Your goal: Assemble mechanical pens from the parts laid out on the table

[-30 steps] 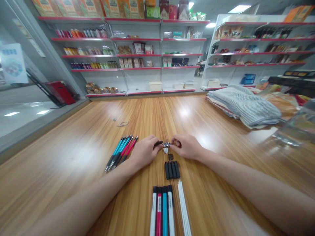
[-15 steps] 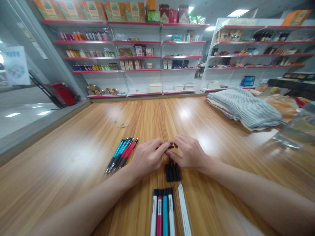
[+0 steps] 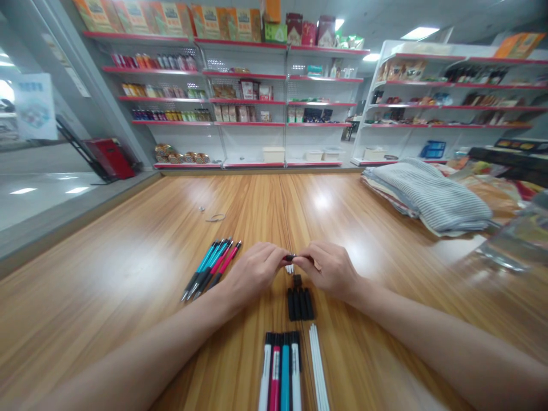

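My left hand (image 3: 253, 273) and my right hand (image 3: 330, 268) meet fingertip to fingertip over the middle of the table. Both pinch a small black pen part (image 3: 290, 257), mostly covered by the fingers. Just below the fingertips lie small white pieces (image 3: 290, 268) and small black pieces (image 3: 297, 280). Nearer to me, several black rubber grips (image 3: 300, 303) lie side by side. Below them are white, pink and blue pen barrels (image 3: 280, 371) with black ends, beside thin white refills (image 3: 318, 368). Left of my left hand, several blue and pink pens (image 3: 212, 268) lie in a slanted group.
A grey ring-like strip (image 3: 215, 217) and a tiny bit (image 3: 201, 209) lie farther off on the wooden table (image 3: 128, 245). Folded striped cloth (image 3: 432, 194) and a clear container (image 3: 518, 234) stand at the right. Stocked shelves (image 3: 252, 102) line the back.
My hands have levelled out, with the fingertips drawn closer together around the black part. The small white and black pieces beneath them now show more. The view has tilted slightly.
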### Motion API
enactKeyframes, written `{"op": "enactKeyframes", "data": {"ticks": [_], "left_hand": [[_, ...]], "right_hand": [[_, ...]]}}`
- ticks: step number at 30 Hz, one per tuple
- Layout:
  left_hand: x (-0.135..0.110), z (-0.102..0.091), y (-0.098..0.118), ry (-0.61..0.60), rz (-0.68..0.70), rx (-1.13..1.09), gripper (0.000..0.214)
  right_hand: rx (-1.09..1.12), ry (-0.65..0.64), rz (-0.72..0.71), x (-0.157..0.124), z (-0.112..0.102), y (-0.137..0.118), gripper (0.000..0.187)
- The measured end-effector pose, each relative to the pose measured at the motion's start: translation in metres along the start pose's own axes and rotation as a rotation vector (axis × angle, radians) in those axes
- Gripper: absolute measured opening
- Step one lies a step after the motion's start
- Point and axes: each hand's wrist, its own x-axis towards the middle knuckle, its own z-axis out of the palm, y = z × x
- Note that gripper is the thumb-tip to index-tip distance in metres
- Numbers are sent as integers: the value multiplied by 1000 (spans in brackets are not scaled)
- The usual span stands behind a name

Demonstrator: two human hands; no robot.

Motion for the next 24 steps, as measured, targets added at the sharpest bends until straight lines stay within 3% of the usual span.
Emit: {"op": "enactKeyframes", "data": {"ticks": [5,11,15,24], "left_hand": [[-2,6,-4,-20,-15,24,22],[-3,4,-1,-41,-11,43,24],[-4,5,-3,-32,-34,16,23],[-5,4,-2,-36,-49,-43,23]], "right_hand": [[59,-19,68,2,0,0,15],[0,-126,114,2,3,0,27],[83,-64,88,2,5,0,13],[200,-12,13,2,6,2,18]]}}
